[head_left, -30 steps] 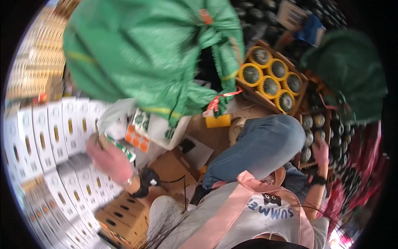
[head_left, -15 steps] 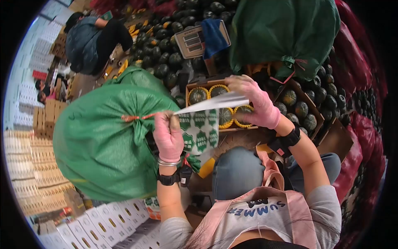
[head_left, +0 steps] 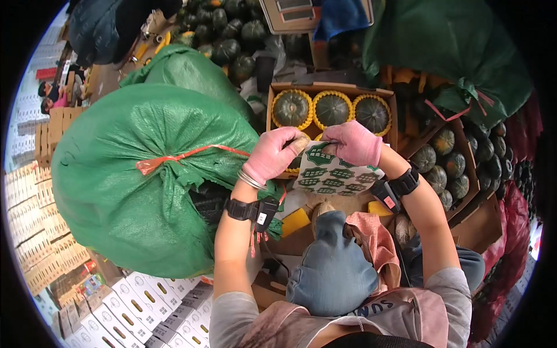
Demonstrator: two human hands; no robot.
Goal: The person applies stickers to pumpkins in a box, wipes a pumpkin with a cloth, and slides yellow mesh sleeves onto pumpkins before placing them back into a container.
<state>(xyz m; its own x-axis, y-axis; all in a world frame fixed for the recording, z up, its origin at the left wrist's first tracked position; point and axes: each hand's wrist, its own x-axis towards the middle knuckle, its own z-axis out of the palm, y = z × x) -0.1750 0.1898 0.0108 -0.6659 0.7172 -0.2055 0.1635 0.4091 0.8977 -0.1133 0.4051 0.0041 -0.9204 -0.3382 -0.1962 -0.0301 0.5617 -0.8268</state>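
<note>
A white sheet of green stickers [head_left: 333,174] hangs between my hands, over the near edge of a cardboard box [head_left: 393,119]. My left hand [head_left: 275,153], in a pink glove, pinches near the sheet's upper left; whatever is between the fingertips is too small to make out. Gloved in pink as well, my right hand [head_left: 353,144] grips the sheet's top edge. Behind them in the box sit dark green squashes [head_left: 332,109] in yellow foam rings. The sheet and my hands partly hide the box's front row.
At left bulges a large green sack [head_left: 133,191] tied with red string. A scale [head_left: 293,14] with a blue cloth stands behind the box. Loose squashes [head_left: 444,162] fill a carton at right. White boxes [head_left: 125,307] lie lower left. A person [head_left: 96,35] is upper left.
My hands have come close together, and the sheet now faces me with its stickers showing. The view has shifted, so the squash box appears larger and more fully visible.
</note>
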